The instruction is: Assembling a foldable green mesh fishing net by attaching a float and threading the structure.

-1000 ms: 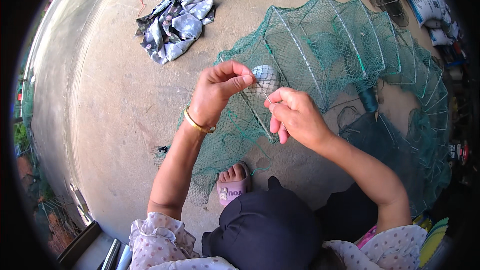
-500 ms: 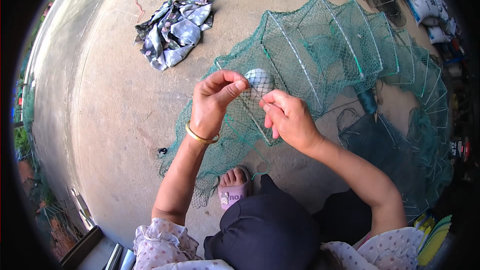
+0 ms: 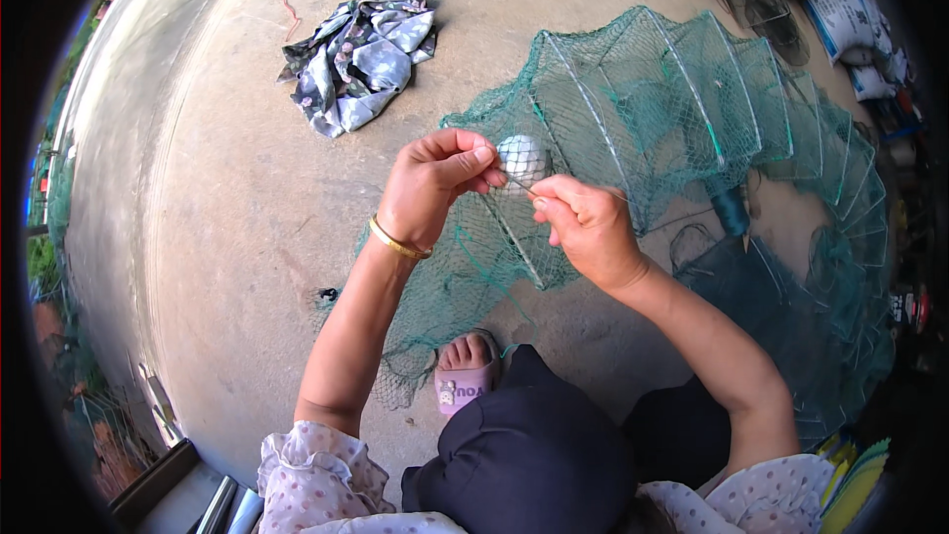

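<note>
Pinching hard up top, the left hand (image 3: 430, 188) has thumb and fingertips pressed together on a small white float (image 3: 521, 158) wrapped in green mesh, holding it up off the ground at chest height. Right beside it, the right hand (image 3: 588, 229) has its fingers curled and its thumb and forefinger closed on something thin, a needle or a strand of twine, I cannot tell which, running straight to the float. The two hands are nearly touching.

Below and behind them the green fishing net (image 3: 672, 109) sprawls over the concrete ground (image 3: 227, 237), its wire hoops standing up in a long collapsible trap that curves off to the right. Loose mesh drapes from the hands down to a foot in a pink sandal (image 3: 465, 381). A dark spool of twine (image 3: 732, 210) lies on the net just right of the right hand. Well apart, up left, sits a crumpled patterned cloth (image 3: 358, 59), and a gold bangle (image 3: 397, 240) rides the left wrist.

Risks from here, as I read it: the float is round and smooth, so a slack pinch could let it slip and roll into the folds. A sharp tug from the right hand could snag the thin strand on neighbouring mesh, or tear a knot. That loose netting around the sandal could also catch the toes if the foot shifts.
</note>
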Tool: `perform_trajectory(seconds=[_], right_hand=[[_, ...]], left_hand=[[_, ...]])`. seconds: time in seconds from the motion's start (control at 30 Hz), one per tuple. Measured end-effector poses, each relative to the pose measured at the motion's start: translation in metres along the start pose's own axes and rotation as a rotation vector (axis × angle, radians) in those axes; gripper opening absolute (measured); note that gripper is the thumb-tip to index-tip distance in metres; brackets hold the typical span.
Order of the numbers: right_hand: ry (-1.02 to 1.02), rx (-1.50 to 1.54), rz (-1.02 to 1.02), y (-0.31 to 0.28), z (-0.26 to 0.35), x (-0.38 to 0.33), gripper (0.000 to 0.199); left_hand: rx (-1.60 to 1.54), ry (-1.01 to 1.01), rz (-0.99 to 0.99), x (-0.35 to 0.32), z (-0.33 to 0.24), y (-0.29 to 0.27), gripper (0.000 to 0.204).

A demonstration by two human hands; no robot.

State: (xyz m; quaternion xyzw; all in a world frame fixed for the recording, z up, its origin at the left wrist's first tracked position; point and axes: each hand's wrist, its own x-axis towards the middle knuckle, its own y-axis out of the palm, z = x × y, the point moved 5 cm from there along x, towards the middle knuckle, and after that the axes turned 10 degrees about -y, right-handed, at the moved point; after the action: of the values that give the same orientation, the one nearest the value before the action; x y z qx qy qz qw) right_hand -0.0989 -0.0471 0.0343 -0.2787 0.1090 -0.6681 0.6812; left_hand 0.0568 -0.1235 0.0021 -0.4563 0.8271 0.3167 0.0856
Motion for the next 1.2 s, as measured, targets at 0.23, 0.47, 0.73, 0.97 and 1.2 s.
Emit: perform_trajectory(seconds=[0.23, 0.47, 0.73, 0.97, 1.2], right_hand=[[-0.010, 0.035, 0.027, -0.002, -0.006, 0.000, 0.012], [-0.122, -0.266, 0.083, -0.006, 0.007, 0.010, 0.005], [-0.298, -0.413, 0.067, -0.007, 0.015, 0.014, 0.010], [-0.285, -0.310, 0.076, -0.007, 0.033, 0.030, 0.024], [-0.497, -0.544, 0.145, 0.017, 0.047, 0.032, 0.022]], left_hand=[[0.055, -0.019, -0.006, 0.006, -0.008, 0.001, 0.009], [0.251, 0.031, -0.010, 0.009, -0.023, -0.003, 0.009], [0.322, -0.028, 0.043, 0.024, -0.031, -0.003, 0.010], [0.512, -0.151, 0.144, 0.039, -0.035, 0.010, 0.005], [0.523, -0.230, 0.249, 0.053, -0.031, 0.013, 0.005]])
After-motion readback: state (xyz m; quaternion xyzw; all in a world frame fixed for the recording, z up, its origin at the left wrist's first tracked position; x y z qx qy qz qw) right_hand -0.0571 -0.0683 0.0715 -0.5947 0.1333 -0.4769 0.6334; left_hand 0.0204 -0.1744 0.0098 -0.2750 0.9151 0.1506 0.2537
